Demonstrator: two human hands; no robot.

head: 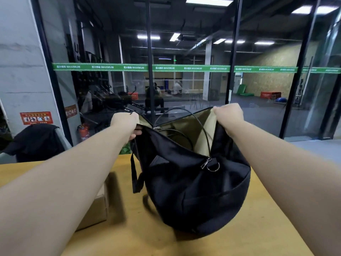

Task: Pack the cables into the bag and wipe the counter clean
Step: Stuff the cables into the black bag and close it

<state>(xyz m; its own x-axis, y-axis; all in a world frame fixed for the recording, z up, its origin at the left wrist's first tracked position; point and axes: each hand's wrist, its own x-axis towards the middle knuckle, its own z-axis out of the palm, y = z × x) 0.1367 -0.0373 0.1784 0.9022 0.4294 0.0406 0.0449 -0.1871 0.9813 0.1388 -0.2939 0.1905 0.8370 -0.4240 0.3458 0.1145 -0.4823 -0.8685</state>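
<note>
**Bag held wide open**

Your left hand (126, 122) and right hand (228, 115) each pinch a rim of the black fabric duffel bag (193, 191) on the yellow wooden counter (138, 233); thin black cables (195, 122) loop inside its tan lining.

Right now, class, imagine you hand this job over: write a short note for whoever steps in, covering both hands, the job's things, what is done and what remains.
Left hand grips the left rim of the black bag; right hand grips the right rim, holding it open.
The bag stands on the wooden counter, zip undone.
Done: black cables lie inside, one loop arching above the opening.
Left: tuck in that loop, zip up, wipe the counter. No cloth in view. A cardboard box sits under the left forearm.
</note>
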